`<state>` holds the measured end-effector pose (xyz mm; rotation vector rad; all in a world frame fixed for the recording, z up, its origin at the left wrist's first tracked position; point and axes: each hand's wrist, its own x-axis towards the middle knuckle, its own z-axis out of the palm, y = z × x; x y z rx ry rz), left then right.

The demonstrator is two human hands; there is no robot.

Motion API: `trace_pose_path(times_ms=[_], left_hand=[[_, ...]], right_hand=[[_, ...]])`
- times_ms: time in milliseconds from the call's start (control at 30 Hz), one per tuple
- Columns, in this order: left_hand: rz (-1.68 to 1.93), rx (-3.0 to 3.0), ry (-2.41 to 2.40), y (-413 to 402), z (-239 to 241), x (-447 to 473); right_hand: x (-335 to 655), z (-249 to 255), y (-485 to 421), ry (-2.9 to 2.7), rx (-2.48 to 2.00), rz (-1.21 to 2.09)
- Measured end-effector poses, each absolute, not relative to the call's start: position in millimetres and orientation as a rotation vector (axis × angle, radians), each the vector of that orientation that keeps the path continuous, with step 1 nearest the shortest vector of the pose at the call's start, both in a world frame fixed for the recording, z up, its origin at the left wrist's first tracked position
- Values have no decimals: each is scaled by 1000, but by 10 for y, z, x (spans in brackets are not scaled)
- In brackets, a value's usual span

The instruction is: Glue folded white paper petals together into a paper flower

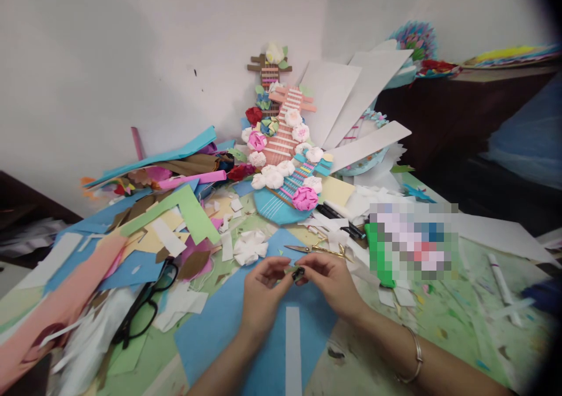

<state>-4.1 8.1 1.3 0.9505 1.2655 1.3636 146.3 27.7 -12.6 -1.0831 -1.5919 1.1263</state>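
Plainly, from the head view, we have both hands drawn together low in the middle of the counter (pixel 439 320). Our left hand (pixel 262 293) and right hand (pixel 334 283) each pinch one end of a small dark piece (pixel 298 275), thumb against fingertips; it is too small for us to tell what it is. It sits between the two hands, over the blue sheet (pixel 211 331), and we judge it is held this close so that both sets of fingers can work it at once. A white strip (pixel 293 349) lies on that sheet at six o'clock of the piece. The scissors (pixel 317 248) rest at twelve o'clock, just beyond the fingers, seemingly laid within easy reach. A white paper flower (pixel 250 246) lies at ten o'clock, and black glasses (pixel 144 308) at nine o'clock, set aside on the scraps. Farther off at twelve o'clock a paper guitar (pixel 285 167) decked with flowers leans against the wall, clear of the working spot.
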Motion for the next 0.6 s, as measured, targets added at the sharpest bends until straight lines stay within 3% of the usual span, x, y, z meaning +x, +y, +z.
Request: trace_pose_path(times_ms=[267, 600], left_hand=[[1338, 625, 1114, 110, 72, -101], [1387, 569, 1061, 165, 106, -180]], right_hand=[[1884, -226, 658, -2012, -1502, 634], [2002, -160, 740, -2310, -1361, 548]])
